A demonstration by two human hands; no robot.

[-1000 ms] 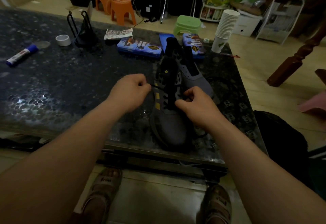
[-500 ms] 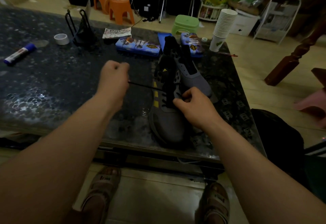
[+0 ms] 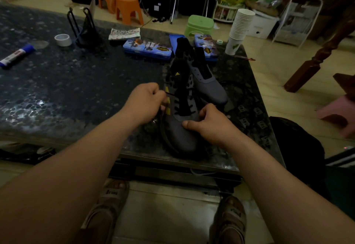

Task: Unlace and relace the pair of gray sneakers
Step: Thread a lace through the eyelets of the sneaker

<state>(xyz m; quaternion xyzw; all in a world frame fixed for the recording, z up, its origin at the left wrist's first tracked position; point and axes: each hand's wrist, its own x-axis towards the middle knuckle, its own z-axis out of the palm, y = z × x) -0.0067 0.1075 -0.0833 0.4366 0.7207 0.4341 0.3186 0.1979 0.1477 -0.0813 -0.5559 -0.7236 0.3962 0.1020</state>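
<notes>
Two gray sneakers stand toe toward me near the table's front right corner. The near sneaker has yellow stripes, a black tongue and a black lace through its lower eyelets. The second sneaker lies just behind and to its right with bare eyelets. My left hand is curled at the near sneaker's left side and pinches the lace end. My right hand grips the sneaker's right side, thumb lying across the toe.
The dark pebbled table holds blue tin boxes, a tape roll, a marker, a black wire stand and a stack of paper cups. Stools and a wooden chair leg stand beyond.
My left hand, which had pulled the lace out to the left, has come back to the sneaker's left side. My right hand slid slightly down toward the toe.
</notes>
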